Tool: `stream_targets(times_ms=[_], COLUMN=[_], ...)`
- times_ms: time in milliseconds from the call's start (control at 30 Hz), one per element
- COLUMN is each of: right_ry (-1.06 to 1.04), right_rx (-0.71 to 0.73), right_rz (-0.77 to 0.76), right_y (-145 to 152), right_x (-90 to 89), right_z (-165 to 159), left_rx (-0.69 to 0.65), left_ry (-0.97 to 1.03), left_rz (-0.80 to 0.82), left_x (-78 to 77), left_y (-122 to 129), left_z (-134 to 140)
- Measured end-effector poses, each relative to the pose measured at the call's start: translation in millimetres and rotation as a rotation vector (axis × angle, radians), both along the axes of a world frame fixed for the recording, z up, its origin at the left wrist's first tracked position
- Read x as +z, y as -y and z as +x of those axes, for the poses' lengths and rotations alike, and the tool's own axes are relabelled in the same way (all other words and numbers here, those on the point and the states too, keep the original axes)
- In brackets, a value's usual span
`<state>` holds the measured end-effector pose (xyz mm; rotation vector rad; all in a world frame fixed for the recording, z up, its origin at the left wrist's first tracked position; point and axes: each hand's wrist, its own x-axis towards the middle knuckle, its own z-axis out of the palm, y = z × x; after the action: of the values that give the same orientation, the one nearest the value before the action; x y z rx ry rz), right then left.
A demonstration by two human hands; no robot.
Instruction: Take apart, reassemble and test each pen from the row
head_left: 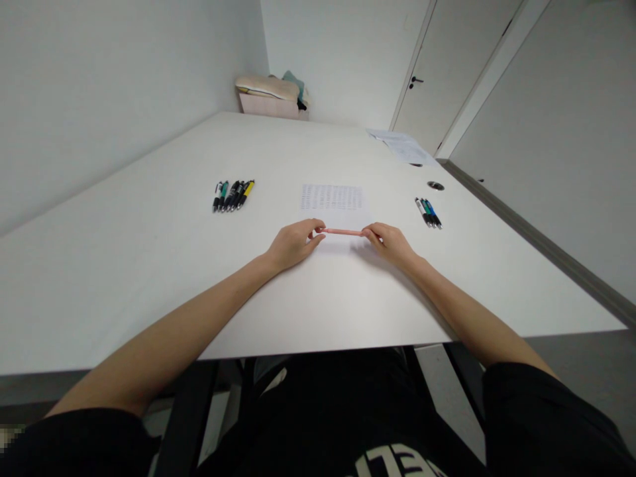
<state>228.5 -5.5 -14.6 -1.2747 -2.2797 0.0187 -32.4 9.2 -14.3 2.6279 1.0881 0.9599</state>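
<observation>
A slim pink pen (344,232) is held level between my two hands, over a printed sheet of paper (332,215). My left hand (297,242) pinches its left end between thumb and fingers. At the other end, my right hand (390,242) grips it the same way. Rows of small print fill the upper part of the sheet, too small to read. The pen's tips are partly hidden by my fingers.
To the left lies a row of several pens (233,196) in white, green, black and yellow. A smaller pen group (428,213) lies right. Loose papers (402,146) and a round cable hole (436,186) are on the white table (149,265) at far right.
</observation>
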Motion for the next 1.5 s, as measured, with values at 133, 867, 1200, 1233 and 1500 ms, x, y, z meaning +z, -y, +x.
stream_targets(times_ms=[133,867,1200,1233,1500], right_ry=[-0.01,-0.132,-0.13,-0.129,-0.133], right_rx=[-0.001,0.165,0.162,0.16,0.12], right_rz=[-0.004,0.109,0.092,0.093,0.101], right_y=[0.5,0.0,-0.5,-0.6,-0.6], right_x=[0.7,0.9,-0.1,0.0,1.3], right_z=[-0.1,-0.4,4.1,4.5,7.4], left_rx=[0.005,0.043,0.064,0.07,0.099], left_ry=[0.021,0.212,0.304,0.305,0.488], left_rz=[0.006,-0.21,-0.293,-0.289,-0.362], left_x=[0.8,3.9,4.5,4.1,2.8], left_y=[-0.4,0.4,-1.3,-1.8,-5.3], left_z=[-0.2,3.1,1.7,1.4,-2.3])
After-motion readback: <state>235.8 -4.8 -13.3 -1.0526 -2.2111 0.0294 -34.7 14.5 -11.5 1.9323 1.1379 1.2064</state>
